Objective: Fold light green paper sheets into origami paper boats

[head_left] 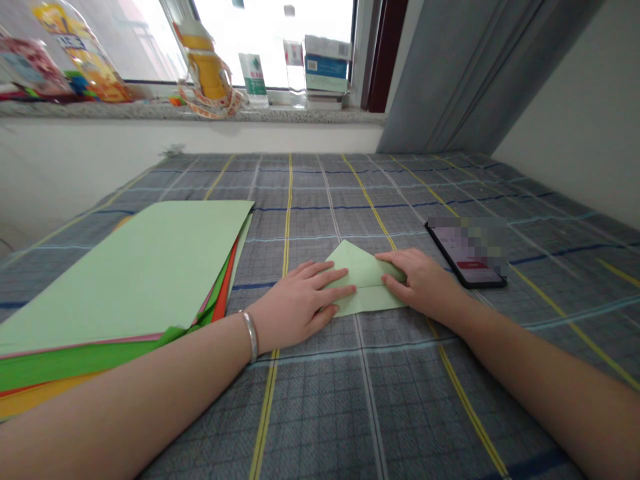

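Observation:
A pale green sheet of paper [357, 267], folded to a point at its far side, lies on the checked cloth in front of me. A crease runs across it above a flat strip along its near edge. My left hand [305, 297], with a silver bangle on the wrist, rests flat on the paper's left part, fingers spread. At the right side my right hand [425, 280] grips the paper's edge between thumb and fingers, where the paper curves up a little. The right corner is hidden under that hand.
To the left lies a stack of coloured paper [165, 260], green on top. A phone [467, 257] with a lit screen is on the right. Beyond the cloth [315, 413], a windowsill [280, 115] carries a yellow bottle [207, 63], a tube, boxes and snack bags.

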`<act>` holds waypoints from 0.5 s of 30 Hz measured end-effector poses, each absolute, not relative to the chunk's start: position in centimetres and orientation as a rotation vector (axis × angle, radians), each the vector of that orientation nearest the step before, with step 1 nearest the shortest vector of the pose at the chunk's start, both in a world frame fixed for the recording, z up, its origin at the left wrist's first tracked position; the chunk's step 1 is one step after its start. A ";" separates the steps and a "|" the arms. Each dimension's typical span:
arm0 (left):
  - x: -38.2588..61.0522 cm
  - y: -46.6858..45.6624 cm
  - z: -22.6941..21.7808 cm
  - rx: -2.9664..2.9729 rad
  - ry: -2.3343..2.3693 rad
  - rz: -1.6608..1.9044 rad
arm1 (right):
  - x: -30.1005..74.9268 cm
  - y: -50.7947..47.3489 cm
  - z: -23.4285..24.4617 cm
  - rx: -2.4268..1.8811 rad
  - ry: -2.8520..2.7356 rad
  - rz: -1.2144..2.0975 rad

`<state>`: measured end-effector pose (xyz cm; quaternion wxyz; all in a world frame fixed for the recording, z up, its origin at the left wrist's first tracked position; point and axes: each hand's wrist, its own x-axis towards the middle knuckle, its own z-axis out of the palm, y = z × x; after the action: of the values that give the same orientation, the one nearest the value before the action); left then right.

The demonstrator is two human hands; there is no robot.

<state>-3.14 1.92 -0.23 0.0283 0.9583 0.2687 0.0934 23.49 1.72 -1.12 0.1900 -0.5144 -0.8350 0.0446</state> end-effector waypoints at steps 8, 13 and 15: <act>-3.1 1.7 -0.2 2.985 0.932 0.259 | 24.5 2.8 -1.3 -1.597 -1.969 0.608; -3.1 1.6 -0.1 3.003 0.885 0.280 | 24.6 2.8 -1.1 -1.594 -1.993 0.741; -3.1 1.5 0.0 3.004 0.865 0.288 | 24.7 2.9 -1.1 -1.608 -1.958 0.831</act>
<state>-3.10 1.55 -0.01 0.0014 0.9569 0.2755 0.0918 24.69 2.89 -1.14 0.2353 -0.5861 -0.7137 0.3027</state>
